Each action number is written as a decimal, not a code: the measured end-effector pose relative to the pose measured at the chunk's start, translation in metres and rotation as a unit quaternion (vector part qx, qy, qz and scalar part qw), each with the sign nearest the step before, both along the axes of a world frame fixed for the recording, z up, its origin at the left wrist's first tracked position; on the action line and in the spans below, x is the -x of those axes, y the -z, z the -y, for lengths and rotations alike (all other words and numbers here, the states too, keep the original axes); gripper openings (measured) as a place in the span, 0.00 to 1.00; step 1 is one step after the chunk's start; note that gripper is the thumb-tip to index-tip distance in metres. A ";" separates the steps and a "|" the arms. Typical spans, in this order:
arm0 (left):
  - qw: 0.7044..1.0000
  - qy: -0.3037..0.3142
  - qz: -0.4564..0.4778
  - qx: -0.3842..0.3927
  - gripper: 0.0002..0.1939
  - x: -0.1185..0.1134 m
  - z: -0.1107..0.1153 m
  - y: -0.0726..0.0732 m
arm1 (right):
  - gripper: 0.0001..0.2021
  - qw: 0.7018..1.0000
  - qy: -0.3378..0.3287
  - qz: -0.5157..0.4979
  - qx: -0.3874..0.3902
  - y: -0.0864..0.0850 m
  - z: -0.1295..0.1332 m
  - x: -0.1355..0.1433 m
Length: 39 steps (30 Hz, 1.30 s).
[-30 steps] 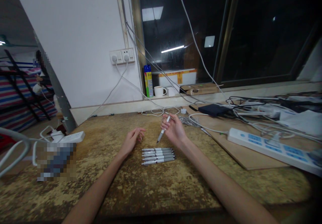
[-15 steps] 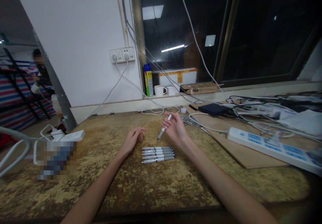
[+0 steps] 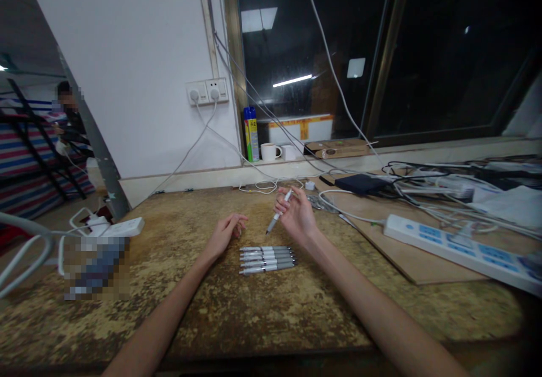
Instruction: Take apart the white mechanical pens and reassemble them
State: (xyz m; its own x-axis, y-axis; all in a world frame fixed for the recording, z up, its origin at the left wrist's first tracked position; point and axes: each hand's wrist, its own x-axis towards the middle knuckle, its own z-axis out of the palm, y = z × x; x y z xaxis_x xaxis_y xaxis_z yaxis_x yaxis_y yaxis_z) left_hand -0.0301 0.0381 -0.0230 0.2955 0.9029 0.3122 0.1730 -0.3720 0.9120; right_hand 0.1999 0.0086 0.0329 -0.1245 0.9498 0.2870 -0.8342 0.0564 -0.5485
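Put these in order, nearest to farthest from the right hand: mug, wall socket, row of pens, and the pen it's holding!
From the right hand, head view:
1. held pen: in its grip.
2. row of pens: lower left, on the table.
3. mug: beyond, on the ledge.
4. wall socket: higher, farther left.

A white mug (image 3: 268, 152) stands on the sill (image 3: 290, 167) beside a blue-capped spray can (image 3: 252, 135).
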 end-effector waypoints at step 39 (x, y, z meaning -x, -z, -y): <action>0.999 0.033 0.023 -0.030 0.21 -0.010 0.019 -0.019 | 0.11 0.866 0.096 0.448 -0.202 0.030 -0.002 0.013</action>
